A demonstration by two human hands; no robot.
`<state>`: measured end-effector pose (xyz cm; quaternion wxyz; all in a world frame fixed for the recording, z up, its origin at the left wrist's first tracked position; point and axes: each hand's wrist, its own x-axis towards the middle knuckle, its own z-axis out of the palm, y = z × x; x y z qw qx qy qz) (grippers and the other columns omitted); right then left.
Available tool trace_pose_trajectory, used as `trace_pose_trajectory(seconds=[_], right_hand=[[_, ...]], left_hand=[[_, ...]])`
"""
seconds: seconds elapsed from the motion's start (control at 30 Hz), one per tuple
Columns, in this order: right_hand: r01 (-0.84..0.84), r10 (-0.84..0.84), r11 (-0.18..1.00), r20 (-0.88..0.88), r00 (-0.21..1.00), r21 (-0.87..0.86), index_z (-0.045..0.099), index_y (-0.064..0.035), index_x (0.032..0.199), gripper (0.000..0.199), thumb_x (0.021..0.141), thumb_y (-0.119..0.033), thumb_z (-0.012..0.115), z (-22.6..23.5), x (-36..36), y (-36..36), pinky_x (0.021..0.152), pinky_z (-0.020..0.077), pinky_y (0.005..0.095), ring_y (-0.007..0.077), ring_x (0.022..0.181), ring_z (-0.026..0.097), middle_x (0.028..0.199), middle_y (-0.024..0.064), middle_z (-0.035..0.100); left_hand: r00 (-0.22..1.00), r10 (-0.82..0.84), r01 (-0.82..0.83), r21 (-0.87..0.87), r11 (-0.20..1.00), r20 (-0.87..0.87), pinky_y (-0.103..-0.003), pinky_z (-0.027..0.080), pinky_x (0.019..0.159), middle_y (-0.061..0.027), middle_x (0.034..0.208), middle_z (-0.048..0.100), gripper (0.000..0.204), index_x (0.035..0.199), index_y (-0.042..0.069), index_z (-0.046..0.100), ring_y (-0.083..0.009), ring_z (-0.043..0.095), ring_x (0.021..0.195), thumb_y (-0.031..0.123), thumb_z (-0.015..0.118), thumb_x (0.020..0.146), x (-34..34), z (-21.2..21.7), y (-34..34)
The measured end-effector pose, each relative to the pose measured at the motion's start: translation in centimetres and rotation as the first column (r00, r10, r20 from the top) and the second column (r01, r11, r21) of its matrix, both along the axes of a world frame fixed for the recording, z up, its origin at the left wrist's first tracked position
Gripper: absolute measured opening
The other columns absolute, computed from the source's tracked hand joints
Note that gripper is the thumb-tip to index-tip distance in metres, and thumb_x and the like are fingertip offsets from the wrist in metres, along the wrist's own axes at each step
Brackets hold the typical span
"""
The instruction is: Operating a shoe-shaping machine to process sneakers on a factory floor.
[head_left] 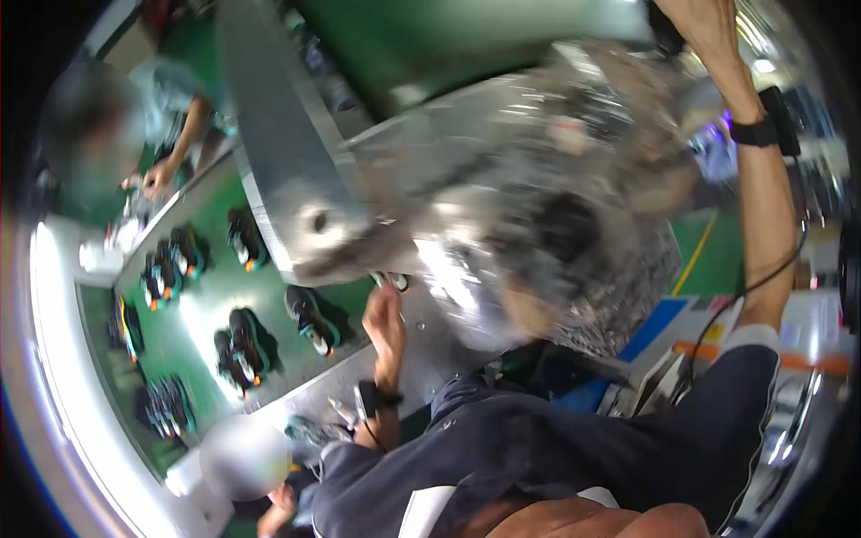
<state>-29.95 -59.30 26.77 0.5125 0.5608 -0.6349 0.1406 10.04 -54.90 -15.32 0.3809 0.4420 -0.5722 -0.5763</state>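
Large clear plastic bag (538,197) fills frame centre, blurred. Left hand (384,314) at its lower edge, fingers curled, grip unclear; right hand (708,27) raised upper right, closure unclear. Bag looks light, floppy, slippery; best held bunched at edges. Shoes (309,318) on green conveyor (206,305) at left.

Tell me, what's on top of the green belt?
Dark shoes with orange and teal bits lie in pairs on the green belt. The big blurry shiny bag covers whatever lies farther along.

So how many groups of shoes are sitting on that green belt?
7 groups on the green belt: six pairs, one single shoe. More may be hidden under the blurred plastic bag.
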Motion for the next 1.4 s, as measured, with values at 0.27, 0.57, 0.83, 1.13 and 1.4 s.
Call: trace_pose_trajectory(seconds=[0.27, 0.57, 0.83, 1.13, 1.4], right_hand=[[-0.185, 0.499, 0.839, 0.589, 0.636, -0.511, 0.061, 0.0031, 0.103, 0.032, 0.078, -0.016, 0.070, 8.9, 8.9, 26.4, 0.070, 0.0503, 0.0290, 0.0146, 0.078, 0.062, 0.089, 0.0069, 0.066], [0.332, 0.643, 0.716, 0.765, 0.026, -0.613, 0.063, -0.0006, 0.109, 0.030, 0.084, -0.017, 0.067, -4.9, 19.8, 51.4, 0.081, 0.0472, 0.0302, 0.0137, 0.089, 0.060, 0.095, 0.0047, 0.065], [0.601, 0.865, 0.304, 0.479, 0.152, -0.739, 0.041, -0.0033, 0.139, 0.071, 0.094, -0.058, 0.046, -16.8, 33.5, 72.7, 0.090, 0.0483, 0.0388, 0.0233, 0.111, 0.056, 0.128, 0.0139, 0.054], [0.863, 0.376, -0.071, 0.788, 0.488, -0.500, 0.051, 0.0006, 0.126, 0.057, 0.077, -0.018, 0.074, -22.6, 41.5, 85.2, 0.086, 0.0480, 0.0280, 0.0145, 0.098, 0.058, 0.110, 0.0092, 0.061], [0.789, 0.221, -0.415, 0.791, 0.571, -0.453, 0.057, -0.0041, 0.122, 0.056, 0.070, -0.008, 0.077, -26.4, 49.4, 94.1, 0.085, 0.0487, 0.0298, 0.0160, 0.094, 0.060, 0.107, 0.0084, 0.063]], left_hand=[[0.388, -0.784, 0.897, 0.004, 0.442, -0.484, -0.036, 0.047, 0.093, -0.0175, 0.120, 0.062, 0.038, 0.113, -0.006, 0.063, -0.0241, 0.061, 0.107, 0.027, 0.062, 0.094, -8.8, 15.4, 11.9], [-0.183, -0.600, 0.972, -0.053, -0.227, -0.778, -0.044, 0.038, 0.105, -0.0145, 0.132, 0.052, 0.070, 0.140, 0.002, 0.039, -0.0272, 0.052, 0.120, 0.054, 0.048, 0.094, -16.5, 25.1, 29.7], [-0.300, -0.585, 0.872, 0.032, -0.488, -0.753, -0.040, 0.042, 0.101, -0.0120, 0.126, 0.057, 0.048, 0.132, -0.001, 0.046, -0.0235, 0.056, 0.115, 0.031, 0.050, 0.097, -14.0, 23.4, 50.4], [-0.343, -0.666, 0.802, 0.163, -0.575, -0.662, -0.031, 0.051, 0.086, -0.0059, 0.113, 0.061, 0.049, 0.134, 0.000, 0.047, -0.0149, 0.060, 0.099, 0.014, 0.062, 0.090, -7.3, 19.6, 70.1], [-0.669, -0.660, 0.689, 0.047, -0.723, -0.342, -0.029, 0.038, 0.101, -0.0091, 0.133, 0.050, 0.059, 0.143, 0.000, 0.038, -0.0153, 0.050, 0.113, 0.030, 0.056, 0.097, -5.2, 16.4, 82.1]])
